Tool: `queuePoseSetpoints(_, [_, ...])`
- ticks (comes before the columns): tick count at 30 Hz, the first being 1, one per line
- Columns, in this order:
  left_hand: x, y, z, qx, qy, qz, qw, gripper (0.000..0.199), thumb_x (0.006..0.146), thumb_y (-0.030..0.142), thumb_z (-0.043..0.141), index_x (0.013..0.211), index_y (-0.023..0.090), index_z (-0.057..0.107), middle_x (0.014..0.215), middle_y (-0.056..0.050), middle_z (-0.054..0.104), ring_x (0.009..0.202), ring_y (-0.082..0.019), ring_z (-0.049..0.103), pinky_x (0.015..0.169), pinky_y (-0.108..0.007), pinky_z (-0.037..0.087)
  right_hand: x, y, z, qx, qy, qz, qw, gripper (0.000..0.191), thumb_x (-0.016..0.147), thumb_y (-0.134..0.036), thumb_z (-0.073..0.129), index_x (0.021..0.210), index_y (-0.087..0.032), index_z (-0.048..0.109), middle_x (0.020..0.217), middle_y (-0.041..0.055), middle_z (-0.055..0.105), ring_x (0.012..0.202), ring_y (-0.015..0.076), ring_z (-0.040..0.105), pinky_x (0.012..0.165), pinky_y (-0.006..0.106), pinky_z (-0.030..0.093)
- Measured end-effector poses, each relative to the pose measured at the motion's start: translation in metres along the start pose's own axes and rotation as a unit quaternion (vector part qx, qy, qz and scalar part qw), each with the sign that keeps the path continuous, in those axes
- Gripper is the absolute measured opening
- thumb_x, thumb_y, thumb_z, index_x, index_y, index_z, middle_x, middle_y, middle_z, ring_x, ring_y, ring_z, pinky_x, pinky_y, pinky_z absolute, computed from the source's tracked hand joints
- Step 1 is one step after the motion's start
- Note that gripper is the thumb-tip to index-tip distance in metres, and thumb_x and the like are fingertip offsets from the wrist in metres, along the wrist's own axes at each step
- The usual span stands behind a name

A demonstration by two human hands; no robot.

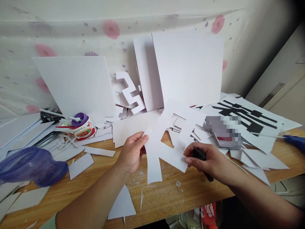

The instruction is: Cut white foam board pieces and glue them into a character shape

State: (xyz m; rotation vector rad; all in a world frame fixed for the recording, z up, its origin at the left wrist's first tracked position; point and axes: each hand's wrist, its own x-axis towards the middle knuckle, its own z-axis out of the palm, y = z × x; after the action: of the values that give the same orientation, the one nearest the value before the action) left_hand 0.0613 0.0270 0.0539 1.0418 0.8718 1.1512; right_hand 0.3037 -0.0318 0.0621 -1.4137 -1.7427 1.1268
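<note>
A white cut-out board shape [154,149], with branching strokes and open gaps, is raised above the wooden table. My left hand [133,151] pinches its left edge between thumb and fingers. At its lower right corner, my right hand [209,160] is closed around a black tool [199,154], with the fingertips touching the board. The tool's dark handle shows below the palm; its working end is not clear. A triangular white scrap [122,203] lies on the table below my left hand.
Large white boards [190,66] lean against the back wall. A purple bag-like item [33,165] and a paper tub [82,127] are at left. At right are a phone [225,135] and printed sheets [252,117]. White offcuts [81,165] litter the wooden table [95,190].
</note>
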Motion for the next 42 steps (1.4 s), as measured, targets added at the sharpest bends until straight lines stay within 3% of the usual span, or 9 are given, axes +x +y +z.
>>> queuePoseSetpoints(3, [0.010, 0.003, -0.010, 0.043, 0.004, -0.028, 0.999, 0.025, 0.070, 0.036, 0.074, 0.064, 0.015, 0.062, 0.052, 0.005, 0.052, 0.046, -0.009, 0.045, 0.045, -0.020, 0.034, -0.004, 0.001, -0.021, -0.082, 0.002, -0.033, 0.996, 0.026, 0.081, -0.046, 0.064, 0.085, -0.020, 0.066, 0.071, 0.0027, 0.063, 0.062, 0.0157, 0.053, 0.057, 0.028, 0.042])
queuePoseSetpoints(9, [0.020, 0.000, -0.021, 0.118, -0.058, -0.111, 0.985, 0.026, 0.067, 0.034, 0.075, 0.059, 0.014, 0.061, 0.050, 0.003, 0.053, 0.042, -0.009, 0.046, 0.043, -0.021, 0.034, -0.001, 0.022, -0.043, -0.266, 0.181, -0.050, 0.946, 0.030, 0.080, -0.046, 0.063, 0.093, -0.021, 0.068, 0.088, 0.0098, 0.071, 0.077, 0.0266, 0.064, 0.069, 0.037, 0.045])
queuePoseSetpoints(18, [0.014, -0.006, -0.019, 0.276, -0.177, -0.152, 0.932, 0.034, 0.069, 0.048, 0.071, 0.068, 0.014, 0.065, 0.064, -0.004, 0.064, 0.056, -0.016, 0.058, 0.056, -0.029, 0.045, 0.014, 0.039, -0.022, -0.147, 0.090, 0.095, 0.981, 0.052, 0.078, -0.042, 0.064, 0.125, -0.020, 0.060, 0.091, 0.0079, 0.069, 0.077, 0.0237, 0.065, 0.062, 0.031, 0.049])
queuePoseSetpoints(21, [0.021, 0.008, -0.036, 0.384, -0.138, -0.140, 0.902, 0.029, 0.073, 0.045, 0.069, 0.075, 0.016, 0.068, 0.071, -0.004, 0.069, 0.063, -0.019, 0.064, 0.061, -0.030, 0.049, 0.016, 0.035, -0.018, -0.023, 0.079, 0.152, 0.985, 0.049, 0.073, -0.037, 0.068, 0.117, -0.019, 0.061, 0.076, 0.0015, 0.061, 0.059, 0.0154, 0.056, 0.047, 0.024, 0.043])
queuePoseSetpoints(23, [0.027, 0.021, -0.058, 0.466, -0.051, -0.115, 0.876, 0.023, 0.080, 0.040, 0.064, 0.087, 0.019, 0.068, 0.085, -0.003, 0.070, 0.073, -0.019, 0.066, 0.069, -0.031, 0.050, 0.018, 0.033, -0.015, 0.042, 0.058, 0.157, 0.985, 0.038, 0.073, -0.034, 0.068, 0.107, -0.019, 0.062, 0.067, -0.0029, 0.054, 0.052, 0.0110, 0.049, 0.044, 0.021, 0.040])
queuePoseSetpoints(28, [0.036, 0.034, -0.121, 0.639, 0.157, -0.087, 0.748, 0.028, 0.092, 0.036, 0.056, 0.111, 0.016, 0.061, 0.112, -0.008, 0.063, 0.096, -0.021, 0.063, 0.083, -0.042, 0.052, 0.025, 0.037, -0.005, 0.001, 0.020, 0.155, 0.988, 0.032, 0.077, -0.034, 0.062, 0.105, -0.018, 0.065, 0.059, -0.0039, 0.052, 0.045, 0.0111, 0.048, 0.041, 0.023, 0.040])
queuePoseSetpoints(32, [0.037, 0.026, -0.137, 0.704, 0.168, -0.090, 0.684, 0.032, 0.092, 0.034, 0.058, 0.119, 0.018, 0.058, 0.121, -0.009, 0.060, 0.103, -0.023, 0.061, 0.087, -0.044, 0.052, 0.032, 0.044, 0.001, -0.207, 0.030, 0.107, 0.972, 0.046, 0.079, -0.035, 0.059, 0.121, -0.016, 0.063, 0.098, 0.0092, 0.071, 0.079, 0.0236, 0.068, 0.068, 0.033, 0.055])
queuePoseSetpoints(35, [0.038, 0.020, -0.132, 0.723, 0.153, -0.080, 0.669, 0.034, 0.092, 0.035, 0.058, 0.122, 0.018, 0.056, 0.122, -0.009, 0.059, 0.104, -0.023, 0.061, 0.087, -0.045, 0.052, 0.034, 0.047, 0.003, -0.279, 0.036, 0.093, 0.955, 0.054, 0.079, -0.034, 0.059, 0.128, -0.013, 0.060, 0.124, 0.0140, 0.065, 0.113, 0.0310, 0.061, 0.097, 0.040, 0.046])
queuePoseSetpoints(42, [0.036, 0.017, -0.128, 0.739, 0.130, -0.066, 0.658, 0.035, 0.092, 0.035, 0.058, 0.123, 0.018, 0.056, 0.124, -0.010, 0.058, 0.106, -0.024, 0.060, 0.089, -0.047, 0.051, 0.037, 0.052, 0.006, -0.317, 0.016, 0.099, 0.943, 0.057, 0.080, -0.036, 0.057, 0.132, -0.011, 0.057, 0.127, 0.0173, 0.063, 0.115, 0.0356, 0.060, 0.099, 0.046, 0.044])
